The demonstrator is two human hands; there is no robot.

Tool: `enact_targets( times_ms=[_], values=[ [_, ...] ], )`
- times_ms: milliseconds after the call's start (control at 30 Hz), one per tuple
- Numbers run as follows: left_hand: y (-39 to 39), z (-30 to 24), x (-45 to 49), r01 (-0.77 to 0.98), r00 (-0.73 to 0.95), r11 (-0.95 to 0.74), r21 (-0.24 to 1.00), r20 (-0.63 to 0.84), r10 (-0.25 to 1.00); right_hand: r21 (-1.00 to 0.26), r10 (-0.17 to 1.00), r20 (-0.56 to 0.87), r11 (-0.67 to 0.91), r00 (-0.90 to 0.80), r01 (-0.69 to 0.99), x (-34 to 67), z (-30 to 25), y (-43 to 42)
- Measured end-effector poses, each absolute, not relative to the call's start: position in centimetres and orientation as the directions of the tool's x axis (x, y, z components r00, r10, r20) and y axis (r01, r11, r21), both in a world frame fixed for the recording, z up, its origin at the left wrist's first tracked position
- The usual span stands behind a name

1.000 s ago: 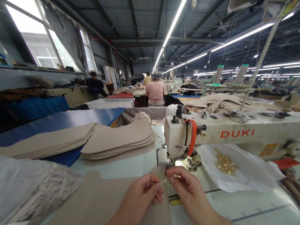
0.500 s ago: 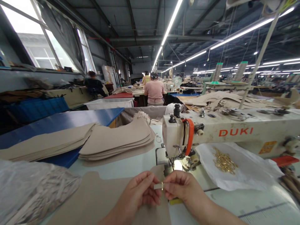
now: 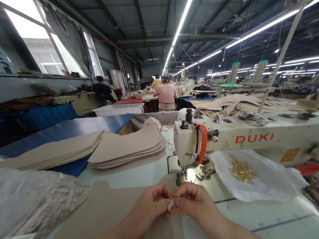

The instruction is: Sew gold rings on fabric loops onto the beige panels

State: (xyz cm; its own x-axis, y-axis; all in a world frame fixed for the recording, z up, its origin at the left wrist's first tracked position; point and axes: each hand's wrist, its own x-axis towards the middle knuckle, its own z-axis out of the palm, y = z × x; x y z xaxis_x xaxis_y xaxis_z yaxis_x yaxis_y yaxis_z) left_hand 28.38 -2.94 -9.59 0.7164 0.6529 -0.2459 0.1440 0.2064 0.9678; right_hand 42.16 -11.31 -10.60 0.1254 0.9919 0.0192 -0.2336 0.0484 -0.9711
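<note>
My left hand (image 3: 152,204) and my right hand (image 3: 193,200) meet fingertip to fingertip just in front of the needle of a white DUKI sewing machine (image 3: 189,141). Both are pinched on a small pale strip (image 3: 170,204) held between them; a tiny metal piece may sit on it, too small to tell. Under my hands lies a beige cut panel (image 3: 104,212) on the machine table. To the right, a white plastic sheet (image 3: 264,182) carries a heap of small gold metal parts (image 3: 241,171).
Stacks of beige cut panels (image 3: 127,147) lie behind, partly on a blue board (image 3: 74,127). A clear bag of pale strips (image 3: 37,202) fills the lower left. Thread cones (image 3: 233,73) stand behind the machine. Other people sit at benches farther back (image 3: 165,96).
My hands have stayed together in front of the needle, shifting slightly lower and nearer me. The strip between the fingertips has turned from lying level to more upright.
</note>
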Motion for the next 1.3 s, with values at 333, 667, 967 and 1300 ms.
enact_targets(
  times_ms=[333,667,967,1300],
  values=[
    [-3.0,-10.2,27.8,0.201,0.654,-0.079,0.976,-0.074,0.753,-0.896,0.925,0.347,0.277,0.156,0.348,42.0,-9.6,-12.5],
    [-3.1,-9.9,28.4,-0.024,0.613,0.004,1.000,0.011,0.790,-0.973,0.938,0.231,0.221,0.260,0.070,42.2,-11.1,-11.7],
    [-3.7,-8.8,28.4,0.020,0.578,0.056,0.998,-0.058,0.814,-0.952,0.918,0.290,0.249,0.271,0.176,42.4,-13.0,-11.2],
    [-4.1,-9.2,27.9,0.060,0.520,-0.141,0.988,0.090,0.849,-0.977,0.955,0.209,0.212,0.211,0.010,42.2,-11.8,-11.5]
  ],
)
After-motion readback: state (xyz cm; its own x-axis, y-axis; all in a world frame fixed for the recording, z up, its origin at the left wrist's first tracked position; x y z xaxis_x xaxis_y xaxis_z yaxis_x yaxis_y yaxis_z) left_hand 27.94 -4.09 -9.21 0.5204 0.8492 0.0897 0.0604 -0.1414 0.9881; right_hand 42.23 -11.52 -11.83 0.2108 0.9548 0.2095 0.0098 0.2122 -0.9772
